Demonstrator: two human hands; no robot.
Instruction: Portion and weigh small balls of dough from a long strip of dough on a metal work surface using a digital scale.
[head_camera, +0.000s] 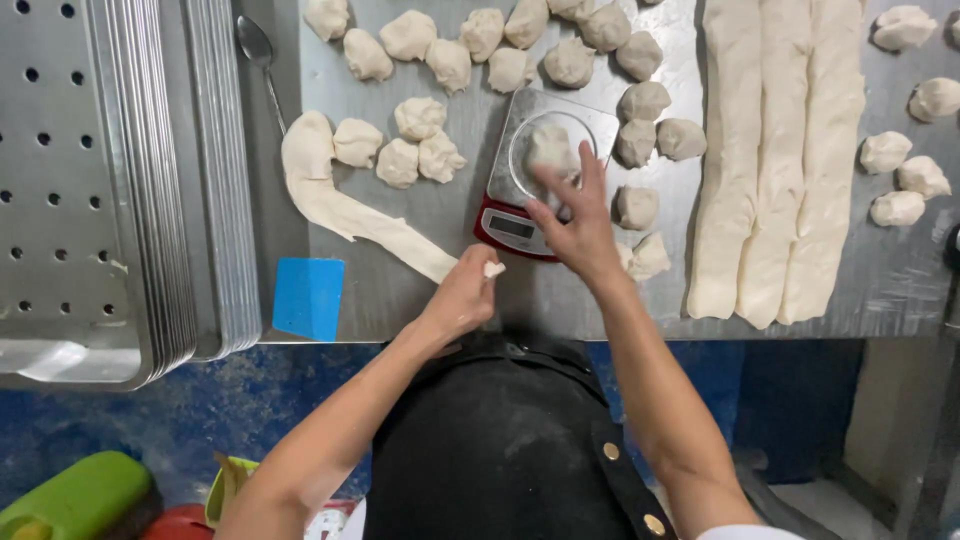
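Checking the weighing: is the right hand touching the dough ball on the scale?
Touching. In the head view the right hand's fingertips overlap the dough ball on the scale, with no gap visible.

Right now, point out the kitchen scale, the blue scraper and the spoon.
Kitchen scale (512, 228), head view: on its red front edge by the display.
Blue scraper (308, 297), head view: middle of the flat blade.
Spoon (254, 42), head view: on the bowl.

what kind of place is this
Probably a bakery or commercial kitchen: a steel worktable covered in dough pieces, a small scale for portioning, and stacked perforated baking trays.
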